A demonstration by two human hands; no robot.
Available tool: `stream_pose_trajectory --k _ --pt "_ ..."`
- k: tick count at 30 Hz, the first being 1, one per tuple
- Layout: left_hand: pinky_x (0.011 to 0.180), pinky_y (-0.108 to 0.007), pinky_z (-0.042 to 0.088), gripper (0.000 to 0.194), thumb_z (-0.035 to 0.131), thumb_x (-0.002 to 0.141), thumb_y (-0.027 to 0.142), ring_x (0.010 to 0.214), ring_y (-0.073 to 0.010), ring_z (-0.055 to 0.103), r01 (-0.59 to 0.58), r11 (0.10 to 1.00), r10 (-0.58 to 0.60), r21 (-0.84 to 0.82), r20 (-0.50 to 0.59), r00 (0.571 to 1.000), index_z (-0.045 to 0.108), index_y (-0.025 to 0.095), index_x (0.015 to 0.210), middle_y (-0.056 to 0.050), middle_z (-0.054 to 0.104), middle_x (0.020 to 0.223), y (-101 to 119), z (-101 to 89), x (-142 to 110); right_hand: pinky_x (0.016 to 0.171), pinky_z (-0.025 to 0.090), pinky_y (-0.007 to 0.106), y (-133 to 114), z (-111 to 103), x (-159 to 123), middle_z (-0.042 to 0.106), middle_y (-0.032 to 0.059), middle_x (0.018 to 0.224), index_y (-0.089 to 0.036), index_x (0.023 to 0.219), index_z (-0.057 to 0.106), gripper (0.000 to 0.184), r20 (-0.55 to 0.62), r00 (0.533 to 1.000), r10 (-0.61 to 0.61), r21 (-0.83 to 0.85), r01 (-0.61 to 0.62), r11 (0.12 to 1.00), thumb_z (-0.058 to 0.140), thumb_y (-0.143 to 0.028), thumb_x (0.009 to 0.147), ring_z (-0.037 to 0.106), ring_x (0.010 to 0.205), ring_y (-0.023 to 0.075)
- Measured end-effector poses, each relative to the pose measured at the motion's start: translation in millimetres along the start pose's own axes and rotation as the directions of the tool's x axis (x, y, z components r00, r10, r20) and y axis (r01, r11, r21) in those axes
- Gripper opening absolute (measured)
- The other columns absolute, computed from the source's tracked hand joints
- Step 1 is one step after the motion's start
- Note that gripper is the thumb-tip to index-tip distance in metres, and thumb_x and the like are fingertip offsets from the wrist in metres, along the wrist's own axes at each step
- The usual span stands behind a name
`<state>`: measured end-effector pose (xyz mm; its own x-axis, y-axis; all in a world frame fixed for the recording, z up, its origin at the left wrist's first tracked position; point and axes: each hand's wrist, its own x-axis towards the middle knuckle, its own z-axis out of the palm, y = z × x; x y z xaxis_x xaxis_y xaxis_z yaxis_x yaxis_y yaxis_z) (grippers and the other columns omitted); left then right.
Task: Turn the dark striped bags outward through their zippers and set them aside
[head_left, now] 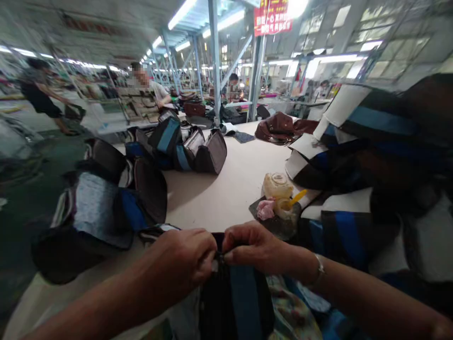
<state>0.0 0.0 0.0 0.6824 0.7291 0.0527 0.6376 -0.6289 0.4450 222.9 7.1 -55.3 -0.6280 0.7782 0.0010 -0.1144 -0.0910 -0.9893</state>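
A dark bag piece with a blue stripe (240, 297) stands upright at the near edge of the pale table (219, 193). My left hand (184, 259) is closed in a fist on its top edge from the left. My right hand (255, 248), a bracelet on its wrist, pinches the same top edge from the right. The two hands almost touch at the middle of the edge. What sits between the fingertips is too small to make out.
Dark and blue bag parts (106, 203) are heaped at the left, more bags (191, 148) at the table's middle, and a tall stack (371, 156) at the right. A small tray with a jar and pink scrap (278, 203) lies near my right hand. Other people (152, 89) work at far tables.
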Motion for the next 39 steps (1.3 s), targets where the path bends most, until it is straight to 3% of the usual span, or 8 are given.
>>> stream_pose_trajectory --k 8,15,20,27,31,34,37,39 --pt "0.065 -0.023 0.038 0.015 0.061 0.093 0.032 0.075 -0.0126 0.058 0.133 0.949 -0.075 -0.286 0.206 0.976 0.07 0.021 0.094 0.003 0.066 0.083 -1 -13.1 0 0.059 0.037 0.021 3 4 -2 0.061 -0.0018 0.071 -0.011 0.08 0.068 0.013 0.02 0.999 -0.036 0.049 0.035 0.998 0.074 -0.022 0.077 0.048 0.064 0.0079" --pt "0.062 -0.024 0.032 0.016 0.054 0.093 0.018 0.068 -0.0095 0.056 0.017 0.984 0.004 -0.179 0.116 0.993 0.068 0.02 0.085 0.003 0.065 0.076 -1 1.3 -1 0.06 0.037 0.02 1 7 -5 0.058 -0.0033 0.067 -0.011 0.079 0.069 0.01 -0.047 0.994 -0.097 -0.097 0.092 0.991 0.072 -0.02 0.079 0.047 0.063 0.0072" --pt "0.064 -0.023 0.034 0.019 0.05 0.094 0.021 0.069 -0.0108 0.053 0.084 0.952 -0.061 -0.296 0.085 0.994 0.066 0.018 0.082 0.003 0.061 0.076 0 4.6 -3 0.061 0.04 0.019 1 11 -11 0.06 -0.002 0.072 -0.012 0.082 0.068 0.01 -0.116 0.961 -0.251 -0.241 0.218 0.946 0.076 -0.018 0.079 0.05 0.065 0.0079" --pt "0.062 -0.022 0.035 0.017 0.058 0.092 0.029 0.07 -0.0116 0.047 0.309 0.79 -0.162 -0.53 0.305 0.938 0.066 0.017 0.083 0.005 0.053 0.074 2 -5.3 -4 0.065 0.045 0.021 1 14 -22 0.058 0.0045 0.085 -0.014 0.091 0.069 0.01 0.112 0.773 -0.624 -0.589 0.557 0.585 0.062 -0.008 0.086 0.056 0.074 0.0105" --pt "0.065 -0.024 0.035 0.047 0.042 0.103 0.051 0.072 -0.0125 0.044 0.313 0.762 -0.123 -0.567 0.347 0.93 0.065 0.015 0.082 0.003 0.05 0.075 -3 0.2 1 0.063 0.041 0.026 -2 11 -28 0.058 0.0065 0.085 -0.013 0.093 0.067 0.016 0.318 0.719 -0.618 -0.76 0.583 0.287 0.052 -0.008 0.09 0.051 0.073 0.0132" --pt "0.058 -0.025 0.029 0.049 0.051 0.098 0.056 0.067 -0.0114 0.037 0.347 0.761 -0.117 -0.548 0.411 0.904 0.059 0.014 0.074 0.004 0.042 0.072 -4 8.0 4 0.062 0.037 0.029 -2 11 -33 0.056 0.004 0.081 -0.016 0.086 0.064 0.015 0.395 0.742 -0.542 -0.856 0.511 0.075 0.051 -0.012 0.094 0.046 0.07 0.0143" --pt "0.061 -0.025 0.032 0.043 0.055 0.097 0.051 0.069 -0.0121 0.042 0.305 0.796 -0.079 -0.523 0.41 0.909 0.064 0.014 0.076 0.003 0.048 0.074 1 10.0 4 0.062 0.037 0.031 0 14 -38 0.054 0.0023 0.077 -0.017 0.081 0.061 0.018 0.405 0.772 -0.49 -0.881 0.473 0.016 0.051 -0.016 0.096 0.044 0.068 0.0148" --pt "0.064 -0.024 0.035 0.038 0.053 0.097 0.046 0.072 -0.0129 0.047 0.266 0.827 -0.081 -0.496 0.363 0.928 0.065 0.015 0.078 0.002 0.052 0.076 9 7.6 2 0.064 0.04 0.031 -1 14 -43 0.057 0.0045 0.082 -0.015 0.088 0.062 0.013 0.385 0.758 -0.526 -0.858 0.504 0.097 0.051 -0.015 0.095 0.048 0.071 0.0155"
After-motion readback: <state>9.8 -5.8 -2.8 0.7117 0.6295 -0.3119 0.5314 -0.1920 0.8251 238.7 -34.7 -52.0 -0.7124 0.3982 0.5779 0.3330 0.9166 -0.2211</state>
